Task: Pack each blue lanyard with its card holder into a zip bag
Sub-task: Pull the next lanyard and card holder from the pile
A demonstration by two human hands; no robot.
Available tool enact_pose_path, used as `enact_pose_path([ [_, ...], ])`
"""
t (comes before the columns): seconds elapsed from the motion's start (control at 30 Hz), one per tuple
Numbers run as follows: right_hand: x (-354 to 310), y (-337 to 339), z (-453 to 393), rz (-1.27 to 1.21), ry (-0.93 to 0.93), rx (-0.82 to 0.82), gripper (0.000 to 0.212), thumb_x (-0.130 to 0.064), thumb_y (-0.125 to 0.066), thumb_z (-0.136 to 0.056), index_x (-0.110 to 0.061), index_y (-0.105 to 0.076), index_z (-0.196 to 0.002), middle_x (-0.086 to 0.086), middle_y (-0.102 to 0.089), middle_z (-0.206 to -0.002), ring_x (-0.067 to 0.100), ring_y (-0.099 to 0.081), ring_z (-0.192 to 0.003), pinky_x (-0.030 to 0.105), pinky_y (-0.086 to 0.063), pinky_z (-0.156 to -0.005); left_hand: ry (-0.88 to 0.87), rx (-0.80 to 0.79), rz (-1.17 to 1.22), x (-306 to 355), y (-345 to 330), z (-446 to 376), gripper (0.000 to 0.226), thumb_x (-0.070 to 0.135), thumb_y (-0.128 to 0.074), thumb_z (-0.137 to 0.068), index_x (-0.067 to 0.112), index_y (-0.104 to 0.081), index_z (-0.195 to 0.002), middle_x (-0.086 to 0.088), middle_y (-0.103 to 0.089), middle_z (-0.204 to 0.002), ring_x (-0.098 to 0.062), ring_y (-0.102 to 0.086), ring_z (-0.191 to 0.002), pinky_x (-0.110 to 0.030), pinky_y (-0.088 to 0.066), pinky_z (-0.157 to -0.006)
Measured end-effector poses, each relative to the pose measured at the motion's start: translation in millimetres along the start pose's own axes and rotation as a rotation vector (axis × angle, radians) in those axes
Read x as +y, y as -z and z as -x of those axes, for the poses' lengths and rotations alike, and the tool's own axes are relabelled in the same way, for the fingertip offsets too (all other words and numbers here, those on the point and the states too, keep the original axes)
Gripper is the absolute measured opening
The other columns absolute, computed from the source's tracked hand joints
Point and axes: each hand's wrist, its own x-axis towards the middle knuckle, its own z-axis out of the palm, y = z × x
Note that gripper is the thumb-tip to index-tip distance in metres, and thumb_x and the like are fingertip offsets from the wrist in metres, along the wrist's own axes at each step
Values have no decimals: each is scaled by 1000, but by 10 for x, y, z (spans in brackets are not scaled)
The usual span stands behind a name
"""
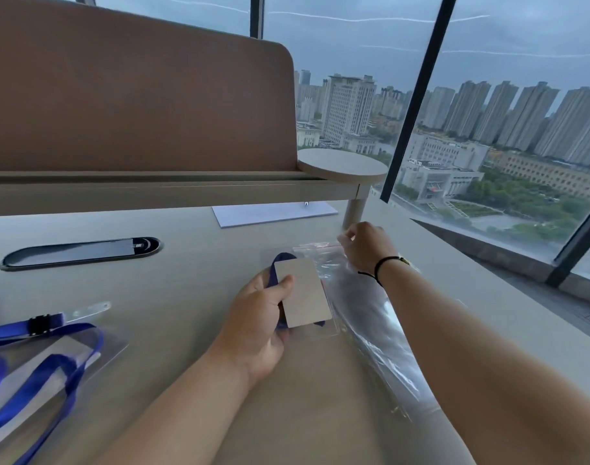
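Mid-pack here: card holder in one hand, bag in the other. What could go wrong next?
The right hand pinches only one corner of the zip bag, so its mouth may sag shut. The lanyard is bunched behind the card holder in the left hand and could snag on the opening.

High-rise office: desk [186,330] with cable port [80,251], fabric divider [135,102], city towers beyond window [488,78].

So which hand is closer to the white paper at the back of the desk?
The right hand. It pinches the zip bag top just in front of the white paper. The left hand holds the card holder and blue lanyard farther back toward the person.
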Motion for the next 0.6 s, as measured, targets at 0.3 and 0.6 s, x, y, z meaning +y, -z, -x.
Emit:
enact_pose_path([
  [0.3, 6, 67, -1, -60, -5, 23, 33, -33, -65, -85, -14, -59, -59, 7, -62, -66, 31, -57, -71, 30, -41, -58, 17, -26, 26, -2, 25, -13, 29, 9, -47, -101, 18, -65, -122, -23, -67, -121, -38, -66, -104, -42, -58, -59],
  [0.6, -24, 58, -13, -79, -21, 29, 42, -31, -64, -87, -15, -44, -53, 5, -52, -58, 30, -51, -66, 30, -35, -52, 21, -14, 31, -12, 38, -43, 29, 10, -46, -101, 18, -63, -124, -24, -67, -121, -42, -63, -112, -40, -57, -58],
])
